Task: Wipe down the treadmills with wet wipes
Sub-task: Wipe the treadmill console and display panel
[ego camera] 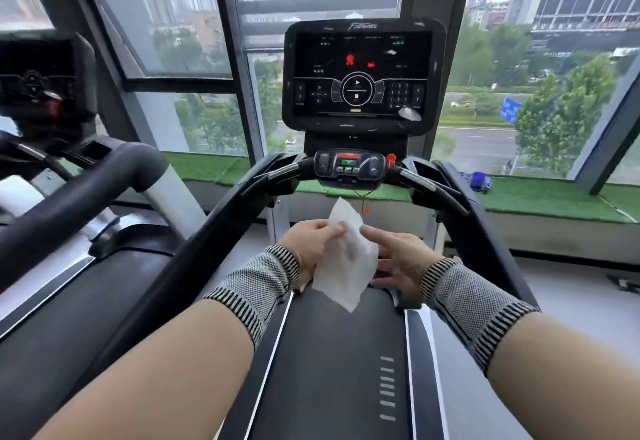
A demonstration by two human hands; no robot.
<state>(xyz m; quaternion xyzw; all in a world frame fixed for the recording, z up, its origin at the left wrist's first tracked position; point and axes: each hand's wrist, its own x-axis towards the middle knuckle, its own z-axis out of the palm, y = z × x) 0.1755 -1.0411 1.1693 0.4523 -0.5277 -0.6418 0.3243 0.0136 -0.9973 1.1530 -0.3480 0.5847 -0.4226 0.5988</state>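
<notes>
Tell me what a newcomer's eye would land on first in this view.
First the white wet wipe, held up in the middle of the frame between the left hand, which pinches its edge, and the right hand, whose fingers touch its other side. Straight behind it rises the treadmill's dark console screen with red and green lit figures. Beyond the windows lie green trees and tall buildings.

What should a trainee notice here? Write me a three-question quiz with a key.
1. True or false: the white wet wipe touches the black treadmill console screen.
2. Fill in: the small blue object lies on the ____ turf ledge.
3. The left hand pinches the wipe above: A) the dark treadmill belt; B) the ledge; C) the screen.
Key: 1 false; 2 green; 3 A.
</notes>
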